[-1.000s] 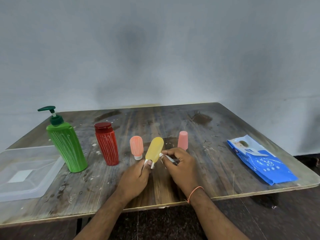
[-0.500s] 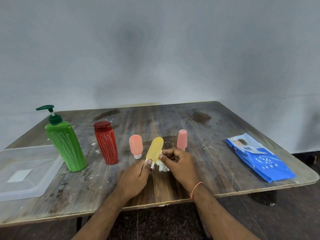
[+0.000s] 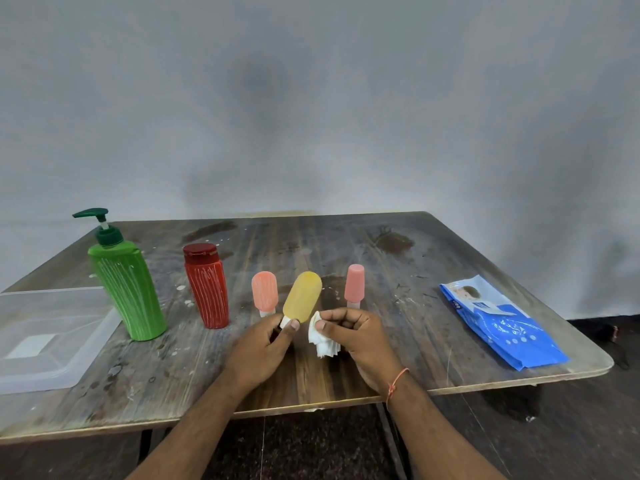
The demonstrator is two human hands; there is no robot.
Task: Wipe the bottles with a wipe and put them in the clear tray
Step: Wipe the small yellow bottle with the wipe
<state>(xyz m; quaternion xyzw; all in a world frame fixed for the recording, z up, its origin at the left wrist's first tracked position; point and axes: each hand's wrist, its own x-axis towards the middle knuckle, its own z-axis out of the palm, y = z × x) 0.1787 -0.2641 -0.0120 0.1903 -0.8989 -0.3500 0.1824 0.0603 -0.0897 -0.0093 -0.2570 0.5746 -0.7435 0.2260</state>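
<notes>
My left hand (image 3: 261, 344) pinches the white cap end of a small yellow bottle (image 3: 302, 296), which points up and away, tilted right. Just to its right, my right hand (image 3: 356, 336) holds a crumpled white wipe (image 3: 320, 337) close beside the bottle's lower end. On the table stand a green pump bottle (image 3: 128, 285), a red bottle (image 3: 206, 285), a small orange bottle (image 3: 264, 292) and a small pink bottle (image 3: 354, 284). The clear tray (image 3: 86, 344) lies at the left edge with nothing in it.
A blue pack of wipes (image 3: 502, 323) lies flat at the right of the worn wooden table (image 3: 311, 244). A grey wall rises behind the table's far edge. The near table edge runs just below my wrists.
My right hand has drawn back a little from the yellow bottle, and the wipe now shows bunched below its fingers. The left hand's hold on the bottle is the same.
</notes>
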